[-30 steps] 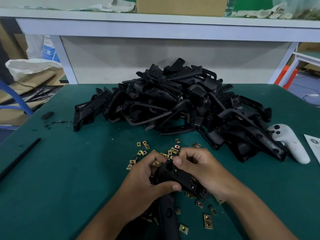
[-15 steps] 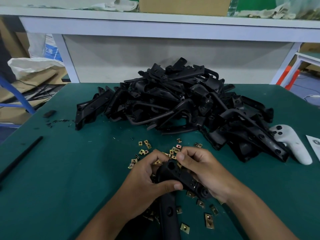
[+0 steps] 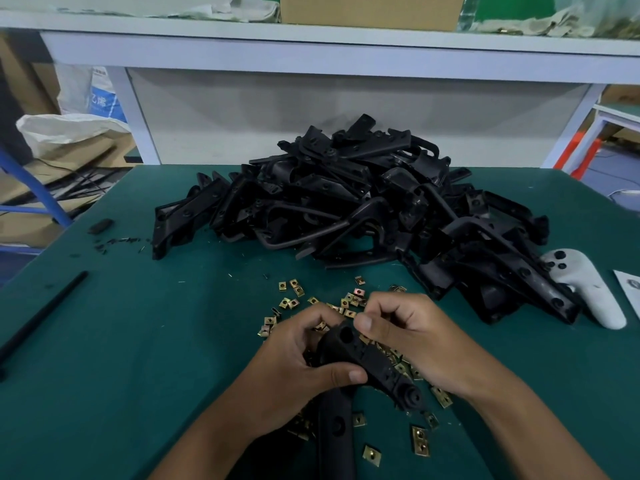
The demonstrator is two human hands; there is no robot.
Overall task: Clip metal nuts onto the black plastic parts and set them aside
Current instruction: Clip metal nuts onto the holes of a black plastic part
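One black plastic part (image 3: 360,362) is held low at the table's front, its long leg running down toward me. My left hand (image 3: 294,368) grips it from the left, thumb across its middle. My right hand (image 3: 408,334) has its fingers curled against the part's upper end, thumb by the round hole; whether a nut is pinched there is hidden. Several brass-coloured metal nuts (image 3: 294,296) lie scattered on the green mat around and under both hands.
A big heap of black plastic parts (image 3: 363,202) fills the table's middle and back. A white controller (image 3: 581,289) lies at the right, a black rod (image 3: 41,313) at the left. A white shelf frame (image 3: 311,50) stands behind the table.
Both hands have stayed on the same part. My right hand's fingers have curled tighter at its upper end. The camera view has shifted slightly.
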